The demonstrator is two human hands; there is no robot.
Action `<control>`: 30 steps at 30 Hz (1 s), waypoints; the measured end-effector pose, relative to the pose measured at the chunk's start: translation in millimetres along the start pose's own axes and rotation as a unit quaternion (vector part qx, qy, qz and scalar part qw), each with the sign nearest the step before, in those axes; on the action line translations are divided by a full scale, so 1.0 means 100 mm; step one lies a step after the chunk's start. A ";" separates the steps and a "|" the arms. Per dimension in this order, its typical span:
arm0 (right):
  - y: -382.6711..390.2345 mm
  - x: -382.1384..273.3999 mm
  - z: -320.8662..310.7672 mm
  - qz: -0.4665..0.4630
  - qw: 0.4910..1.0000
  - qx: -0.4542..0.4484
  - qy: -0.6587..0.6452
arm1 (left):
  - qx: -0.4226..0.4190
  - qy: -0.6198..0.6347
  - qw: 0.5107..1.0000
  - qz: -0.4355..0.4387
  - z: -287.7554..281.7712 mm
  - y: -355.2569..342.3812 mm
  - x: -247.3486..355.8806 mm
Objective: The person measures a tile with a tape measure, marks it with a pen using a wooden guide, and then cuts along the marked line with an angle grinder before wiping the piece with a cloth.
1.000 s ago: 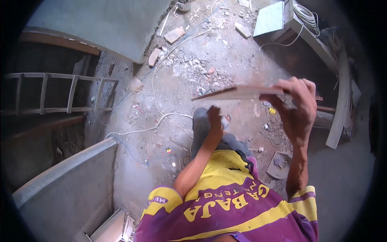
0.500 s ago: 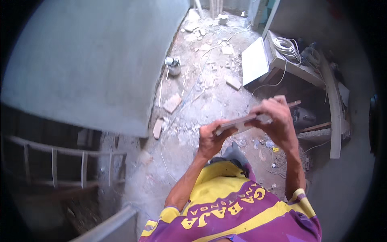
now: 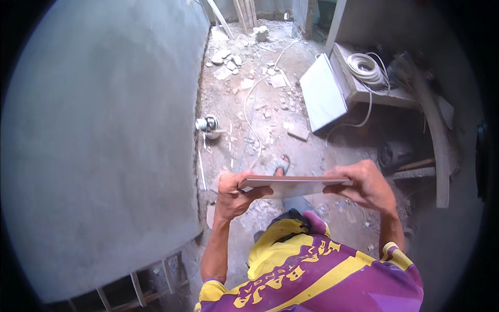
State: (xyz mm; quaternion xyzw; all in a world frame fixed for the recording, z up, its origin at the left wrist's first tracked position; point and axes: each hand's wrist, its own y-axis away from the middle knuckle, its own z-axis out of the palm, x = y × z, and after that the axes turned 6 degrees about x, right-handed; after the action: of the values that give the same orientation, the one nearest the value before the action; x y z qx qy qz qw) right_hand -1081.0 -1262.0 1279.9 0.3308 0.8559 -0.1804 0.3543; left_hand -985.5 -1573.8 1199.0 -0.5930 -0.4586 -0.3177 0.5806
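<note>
A thin ceramic tile (image 3: 296, 187) with a brownish edge and a pale, glossy face spans the space between my two hands, in front of my purple and yellow shirt. It is seen nearly edge-on, roughly level from left to right. My left hand (image 3: 231, 196) pinches its left end, thumb beneath and fingers curled behind. At the other end my right hand (image 3: 366, 186) grips the tile the same way, its fingers slightly blurred. Below the tile, one foot in a sandal (image 3: 281, 165) shows on the dusty floor.
A grey plastered wall (image 3: 114, 130) fills the left. Rubble (image 3: 227, 61) and a loose cable (image 3: 248, 112) lie on the floor, with a power tool (image 3: 209, 126) by the wall. At right, a white panel (image 3: 322, 93) leans by a ledge bearing coiled cable (image 3: 365, 69). Ladder-like bars (image 3: 136, 288) show lower left.
The tile has swung from slanting up at the right to nearly level, its pale face showing more. My right hand has lowered, and the view has shifted forward along the floor.
</note>
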 end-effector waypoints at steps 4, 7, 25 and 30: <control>-1.28 0.57 -0.09 0.028 0.999 0.034 -0.006 | -0.032 0.074 0.984 -0.157 -0.43 -1.34 -1.00; -1.96 0.83 -0.16 0.091 0.993 0.077 0.008 | -0.035 -0.045 0.992 -0.109 -0.58 -2.25 -1.31; -5.48 3.92 -1.16 0.452 0.832 0.277 0.166 | -0.140 -0.284 0.715 -0.623 -1.68 -3.95 -5.33; -6.55 4.32 -1.62 0.524 0.787 0.301 0.123 | 0.036 -0.051 0.770 -0.635 -2.71 -6.03 -6.01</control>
State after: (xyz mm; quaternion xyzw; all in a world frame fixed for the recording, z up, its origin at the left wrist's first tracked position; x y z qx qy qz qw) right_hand -1843.8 -1453.7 1126.3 0.8379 0.4892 -0.1734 0.1686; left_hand -1720.5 -2001.5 925.3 -0.1605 -0.7706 -0.5667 0.2436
